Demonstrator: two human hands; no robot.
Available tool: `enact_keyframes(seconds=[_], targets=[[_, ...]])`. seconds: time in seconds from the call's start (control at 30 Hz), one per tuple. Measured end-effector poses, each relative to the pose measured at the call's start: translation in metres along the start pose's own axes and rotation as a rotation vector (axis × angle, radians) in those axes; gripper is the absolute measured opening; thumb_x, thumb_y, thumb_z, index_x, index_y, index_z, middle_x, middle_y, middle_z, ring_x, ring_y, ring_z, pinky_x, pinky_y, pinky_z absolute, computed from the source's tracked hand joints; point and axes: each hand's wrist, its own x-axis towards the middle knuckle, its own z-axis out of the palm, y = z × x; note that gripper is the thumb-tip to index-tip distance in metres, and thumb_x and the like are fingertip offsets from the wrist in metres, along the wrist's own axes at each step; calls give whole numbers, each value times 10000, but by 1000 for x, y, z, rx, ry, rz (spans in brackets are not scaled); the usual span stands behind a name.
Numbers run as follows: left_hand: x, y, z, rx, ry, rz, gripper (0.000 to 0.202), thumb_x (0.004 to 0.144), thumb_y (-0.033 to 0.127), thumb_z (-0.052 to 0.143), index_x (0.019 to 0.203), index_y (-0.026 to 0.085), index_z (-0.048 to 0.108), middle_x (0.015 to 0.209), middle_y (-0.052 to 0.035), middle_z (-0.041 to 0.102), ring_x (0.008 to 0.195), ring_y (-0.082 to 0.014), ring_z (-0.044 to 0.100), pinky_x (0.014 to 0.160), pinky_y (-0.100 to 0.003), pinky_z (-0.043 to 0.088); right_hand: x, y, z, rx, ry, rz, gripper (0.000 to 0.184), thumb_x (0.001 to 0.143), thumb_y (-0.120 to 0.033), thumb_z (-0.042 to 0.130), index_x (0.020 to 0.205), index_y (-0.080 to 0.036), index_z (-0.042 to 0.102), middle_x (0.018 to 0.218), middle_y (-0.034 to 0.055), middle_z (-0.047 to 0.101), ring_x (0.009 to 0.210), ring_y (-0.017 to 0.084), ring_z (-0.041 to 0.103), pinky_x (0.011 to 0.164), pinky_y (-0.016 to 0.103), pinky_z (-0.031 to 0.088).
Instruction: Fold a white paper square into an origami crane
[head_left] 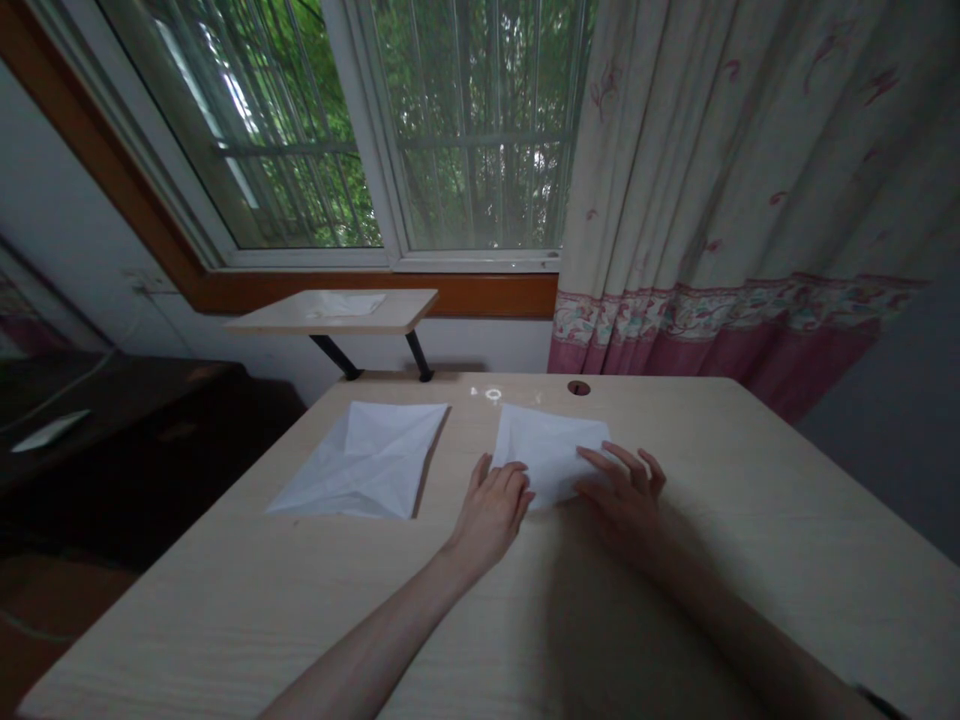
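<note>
Pale wood-grain counter (225, 620), carrying two white paper sheets, viewed from above with 12 o'clock straight ahead. Item one: white paper sheet (544, 450), at 12 o'clock from the wrists, lying flat and slightly skewed near the counter's far edge, directly under and between the hands. Item two: left hand (491, 515), bare, palm down, its fingers (511, 482) held close together and lightly curled, tips at the sheet's near left edge, no pinch visible. Item three: right hand (622, 495), bare, palm down and in partial shadow, its fingers (619, 462) spread wide, laid over the sheet's near right corner, pressing flat rather than pinching. Item four: creased white paper sheet (360, 460), at 10 o'clock from the left hand, unfolded, with radiating fold lines, lying apart from both hands. Item five: round dark grommet (578, 388), set in the counter at 1 o'clock from the left hand, beyond the first sheet. Also present: pale wall shelf (405, 310) on black brackets at 12 o'clock, bearing a white paper piece (345, 305); barred window (465, 130) behind it, with green foliage outside; cream curtain (742, 170) with pink hem at 1 o'clock; dark wooden cabinet (127, 450) at 9 o'clock, with a small white object (49, 430) on top.
</note>
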Motion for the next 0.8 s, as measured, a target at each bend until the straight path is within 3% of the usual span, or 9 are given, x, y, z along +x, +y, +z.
enact_keyframes(seconds=[0.27,0.8], targets=[[1,-4,0,-50,-22,33,267,966,185,486,1232,205,486,1234,-80,643,1205,-220,590,1185,-521,278,-1,0,3,-40,-43,-4,215,906,-145,564,990,-314,667,1417,20,543,1348,311,381,1139,577,178],[1,2,-9,-96,6,130,282,958,182,437,1231,213,498,1171,-46,687,1092,-179,662,1191,-454,330,-6,7,13,-37,-44,10,227,907,-153,576,1030,-317,675,1396,33,562,1337,321,397,1133,580,192]])
